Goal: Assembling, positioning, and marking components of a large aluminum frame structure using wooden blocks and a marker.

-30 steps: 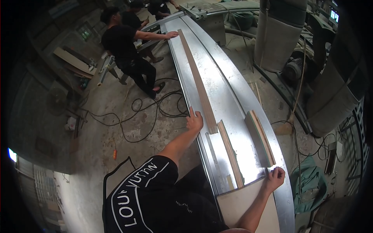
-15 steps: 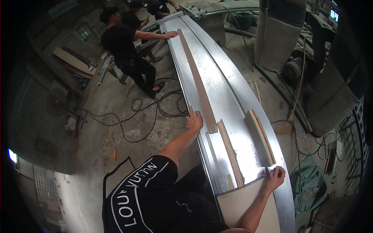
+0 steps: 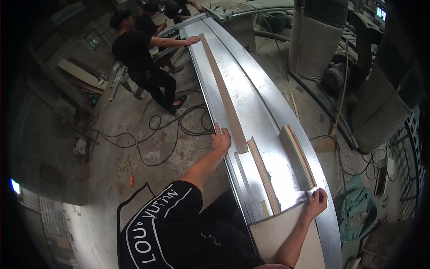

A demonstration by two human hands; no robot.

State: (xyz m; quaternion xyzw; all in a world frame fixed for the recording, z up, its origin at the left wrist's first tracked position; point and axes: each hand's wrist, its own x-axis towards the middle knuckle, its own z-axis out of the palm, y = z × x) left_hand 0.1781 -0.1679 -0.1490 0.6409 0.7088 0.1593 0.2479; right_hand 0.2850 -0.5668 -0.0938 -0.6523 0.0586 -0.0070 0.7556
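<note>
My left hand (image 3: 221, 139) rests at the left edge of the long metal table (image 3: 264, 107), its index finger stretched and its thumb apart. Beside it lies the near end of a long, thin brown wood strip (image 3: 224, 89). My right hand (image 3: 317, 201) is curled with its fingertips together, just below the near end of a stack of board strips (image 3: 298, 157); whatever it may pinch is hidden. Under my right forearm is a pale flat board (image 3: 286, 233). Between my hands lies a narrow layered wood strip (image 3: 264, 177).
A person in black (image 3: 141, 58) stands at the table's far left with a hand by the brown strip's far end. Other people are behind. Black cables (image 3: 179, 119) coil on the floor to the left. Grey dust bags (image 3: 318, 36), a motor (image 3: 335, 75) and green cloth (image 3: 356, 210) stand or lie right.
The view has shifted slightly, so most things sit a little further left and up. Both hands keep nearly the same places on the table.
</note>
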